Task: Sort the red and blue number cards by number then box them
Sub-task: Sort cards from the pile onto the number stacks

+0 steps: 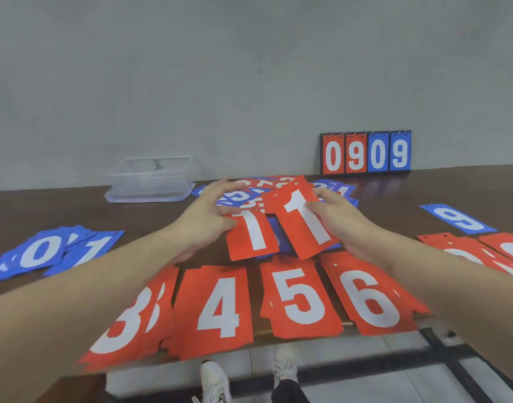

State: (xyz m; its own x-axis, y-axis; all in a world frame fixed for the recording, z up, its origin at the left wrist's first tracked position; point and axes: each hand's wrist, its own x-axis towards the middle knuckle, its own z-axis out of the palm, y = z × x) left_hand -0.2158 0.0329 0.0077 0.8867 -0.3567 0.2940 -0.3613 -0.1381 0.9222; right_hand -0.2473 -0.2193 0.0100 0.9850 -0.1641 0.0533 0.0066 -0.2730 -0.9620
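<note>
Red 1s: left hand (208, 219) pinches one (253, 238), right hand (341, 221) pinches another (303, 221), side by side, long axes pointing away.

Both forearms were bare, with no sleeves, watch or rings visible. Below the table edge, the person wore white lace-up sneakers (214, 382) (and dark trousers (288, 392)).

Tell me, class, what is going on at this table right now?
A person is sorting number cards. The left hand and right hand each hold a red 1 card above a mixed pile. Red stacks of 3, 4, 5 and 6 line the near edge; blue stacks lie left. The clear box holds no cards yet.
</note>
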